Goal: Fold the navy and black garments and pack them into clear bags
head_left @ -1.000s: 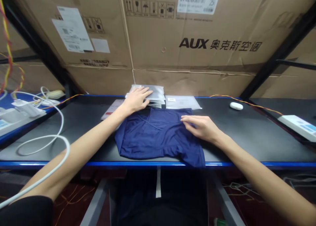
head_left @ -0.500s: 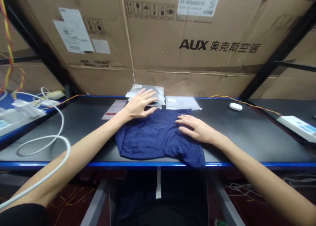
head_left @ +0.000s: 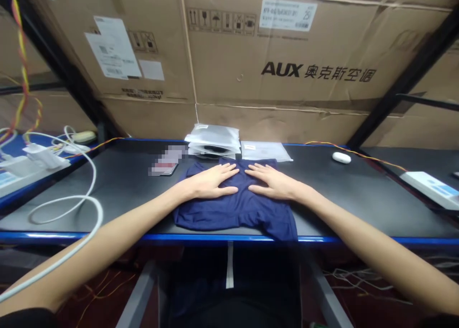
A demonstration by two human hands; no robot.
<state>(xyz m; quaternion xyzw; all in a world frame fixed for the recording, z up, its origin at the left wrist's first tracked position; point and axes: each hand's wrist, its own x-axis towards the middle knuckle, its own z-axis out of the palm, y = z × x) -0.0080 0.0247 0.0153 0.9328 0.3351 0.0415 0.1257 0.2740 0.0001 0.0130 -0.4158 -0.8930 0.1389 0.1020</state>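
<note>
A dark navy garment point(head_left: 229, 215) lies bunched on the black table mat, one corner drooping over the front edge. Its exact kind is hard to make out. My left hand point(head_left: 215, 180) rests on its left half, fingers spread and pointing inward. On the right half lies my right hand point(head_left: 270, 180), also flat with fingers apart. The fingertips of both hands are close together but do not touch. Just behind the garment are a stack of frosted plastic bags point(head_left: 213, 139) and a single flat frosted bag point(head_left: 266, 151).
A phone point(head_left: 167, 160) lies left of the bags. On the right are a white earphone case point(head_left: 341, 157) and a power strip point(head_left: 432, 187). A white cable point(head_left: 93, 208) loops across the left side near my arm. Large cardboard point(head_left: 229, 84) stands behind the table.
My left hand has come down from near the bag stack onto the garment. My right hand has shifted slightly left and flattened on the cloth.
</note>
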